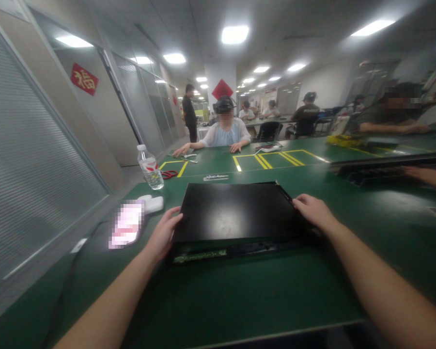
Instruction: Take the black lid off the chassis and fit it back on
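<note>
A black screen panel [236, 211], flat and glossy with a blurred light reflection, is in front of me over the green table. My left hand [166, 230] grips its left edge, thumb on top and fingers partly hidden at the side. At the right edge my right hand [314, 211] is closed, thumb and forefinger pinching the rim near a thin dark frame strip [284, 192]. Below the panel's near edge shows a dark strip with a green circuit board [199, 256]. What lies under the panel is hidden.
To the left are a phone [127, 224], a white case [153, 204], a water bottle [150, 167] and red-handled scissors [169, 174]. Small white parts [215, 178] lie beyond the panel. Across the green table [247, 291] sits a person [225, 128]; another person's arm reaches in at right.
</note>
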{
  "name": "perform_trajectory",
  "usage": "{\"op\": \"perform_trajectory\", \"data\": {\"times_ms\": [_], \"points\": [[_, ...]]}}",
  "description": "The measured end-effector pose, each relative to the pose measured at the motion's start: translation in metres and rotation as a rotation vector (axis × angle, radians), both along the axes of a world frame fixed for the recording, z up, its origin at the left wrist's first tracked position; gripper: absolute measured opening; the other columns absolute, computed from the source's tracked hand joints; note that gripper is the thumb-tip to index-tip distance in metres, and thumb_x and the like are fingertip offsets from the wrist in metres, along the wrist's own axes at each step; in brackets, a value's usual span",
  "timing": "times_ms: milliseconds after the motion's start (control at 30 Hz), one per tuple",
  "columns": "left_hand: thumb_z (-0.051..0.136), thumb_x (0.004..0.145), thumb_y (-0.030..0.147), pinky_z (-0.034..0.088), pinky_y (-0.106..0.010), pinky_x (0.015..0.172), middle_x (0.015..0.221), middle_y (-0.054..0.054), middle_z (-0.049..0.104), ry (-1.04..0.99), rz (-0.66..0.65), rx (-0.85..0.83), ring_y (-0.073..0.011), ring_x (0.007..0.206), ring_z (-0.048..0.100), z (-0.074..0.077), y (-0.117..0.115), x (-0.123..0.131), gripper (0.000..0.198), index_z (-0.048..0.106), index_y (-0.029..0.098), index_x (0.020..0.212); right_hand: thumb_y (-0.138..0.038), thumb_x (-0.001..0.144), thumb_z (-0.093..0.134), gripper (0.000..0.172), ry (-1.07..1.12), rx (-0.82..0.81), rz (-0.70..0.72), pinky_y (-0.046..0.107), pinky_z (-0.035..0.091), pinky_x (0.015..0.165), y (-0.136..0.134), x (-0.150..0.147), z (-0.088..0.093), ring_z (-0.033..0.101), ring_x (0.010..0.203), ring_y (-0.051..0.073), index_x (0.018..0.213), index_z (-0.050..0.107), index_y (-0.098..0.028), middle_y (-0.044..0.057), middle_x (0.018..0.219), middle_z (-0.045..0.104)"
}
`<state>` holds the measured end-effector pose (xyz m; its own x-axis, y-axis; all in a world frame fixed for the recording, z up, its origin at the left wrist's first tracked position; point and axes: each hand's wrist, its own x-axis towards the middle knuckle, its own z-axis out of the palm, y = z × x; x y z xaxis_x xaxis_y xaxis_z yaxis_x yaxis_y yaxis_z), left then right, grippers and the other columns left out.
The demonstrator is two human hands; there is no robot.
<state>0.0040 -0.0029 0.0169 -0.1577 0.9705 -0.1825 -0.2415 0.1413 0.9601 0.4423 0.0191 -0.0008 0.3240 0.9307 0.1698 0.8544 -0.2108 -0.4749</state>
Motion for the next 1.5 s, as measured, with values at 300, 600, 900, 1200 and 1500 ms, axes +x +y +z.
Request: {"op": "perform_trajectory", "data": {"times_ms": [300,600,900,1200,1500], "points": [[0.059,0.077,0.005,0.056,-0.025,0.061,0.081,-0.006,0.076,-0.024,0.038,-0.043,-0.0200,0.074,0.074,0.0036,0.0010,0.0019,0.038,0.066,0.016,0.113,-0.041,0.088,0.048,0.034,-0.025,-0.022,0.003,0.030,0.045,0.072,-0.0002,-0.0002,0.0004,0.066,0.089,0.025,0.094,0.074,-0.020,0.010,0.095,0.074],[0.062,0.075,0.003,0.057,-0.025,0.066,0.089,-0.011,0.078,-0.050,0.020,-0.044,-0.0218,0.082,0.075,-0.0017,0.0035,-0.0032,0.048,0.065,0.009,0.123,-0.041,0.088,0.048,0.034,-0.021,-0.029,0.002,0.030,0.046,0.074,-0.0005,0.0002,0.0004,0.067,0.091,0.025,0.093,0.073,-0.019,0.010,0.097,0.074],[0.062,0.074,0.003,0.058,-0.028,0.068,0.093,-0.011,0.079,-0.064,-0.004,-0.070,-0.0242,0.088,0.075,0.0004,0.0015,-0.0017,0.051,0.066,0.011,0.124,-0.040,0.088,0.050,0.032,-0.040,-0.020,-0.009,0.029,0.045,0.070,-0.0007,0.0009,0.0017,0.068,0.089,0.025,0.092,0.074,-0.019,0.009,0.094,0.075],[0.061,0.073,0.005,0.057,-0.027,0.067,0.094,-0.009,0.078,-0.050,-0.037,-0.027,-0.0228,0.088,0.074,-0.0001,0.0006,0.0015,0.044,0.068,0.012,0.116,-0.039,0.088,0.051,0.030,-0.056,-0.029,0.003,0.029,0.046,0.073,0.0001,0.0000,0.0020,0.067,0.091,0.025,0.094,0.073,-0.019,0.010,0.097,0.075],[0.061,0.073,0.007,0.056,-0.028,0.068,0.083,-0.006,0.077,0.033,0.001,-0.030,-0.0232,0.083,0.074,-0.0018,0.0001,0.0031,0.033,0.067,0.015,0.104,-0.036,0.086,0.054,0.025,-0.068,-0.035,-0.003,0.029,0.046,0.071,-0.0007,0.0003,0.0016,0.067,0.087,0.024,0.089,0.073,-0.020,0.009,0.092,0.075]]}}
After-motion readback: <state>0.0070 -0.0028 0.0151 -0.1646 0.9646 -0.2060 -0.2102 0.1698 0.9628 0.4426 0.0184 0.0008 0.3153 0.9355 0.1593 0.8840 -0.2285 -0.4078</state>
